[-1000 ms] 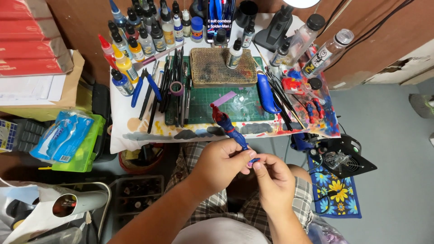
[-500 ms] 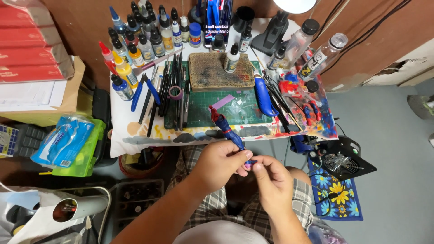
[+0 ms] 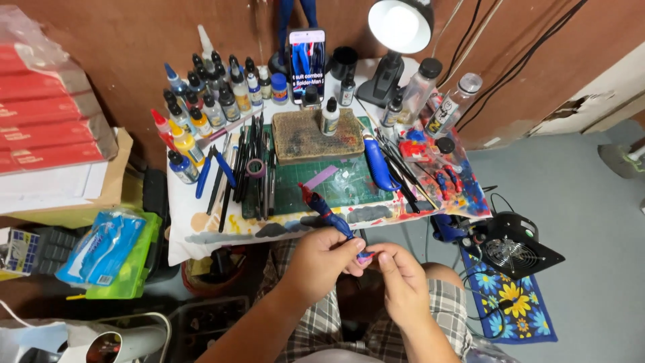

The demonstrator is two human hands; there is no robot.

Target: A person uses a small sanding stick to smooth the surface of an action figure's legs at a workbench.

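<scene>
The table (image 3: 201, 232) stood against the brown wall, its white top smeared with paint and crowded with tools. A green mat (image 3: 342, 185) lay in the middle, with a worn brown pad (image 3: 306, 138) at its far edge and a row of brushes (image 3: 252, 175) along its left side. Paint bottles (image 3: 208, 101) stood packed at the back left, a phone (image 3: 307, 64) was propped upright behind the pad, and a lamp (image 3: 400, 27) leaned over the right rear corner. A small black fan (image 3: 517, 249) sat on the floor to the right, on a flowered cloth.

Below the table's near edge, over the person's lap, the left hand (image 3: 322, 259) and right hand (image 3: 396, 279) met. The figure (image 3: 329, 215) — a slim blue and red piece — slanted up and away from the left hand, its top reaching over the table's edge. The left hand's fingers were wrapped tight around the figure's lower part. The right hand's thumb and fingertips were pinched together on the small end sticking out of the left fist — red and blue, touching both hands.

The figure's lower half was hidden inside the left fist. The part under the right fingertips was too small to make out. Both forearms were cut off at the bottom of the view.
</scene>
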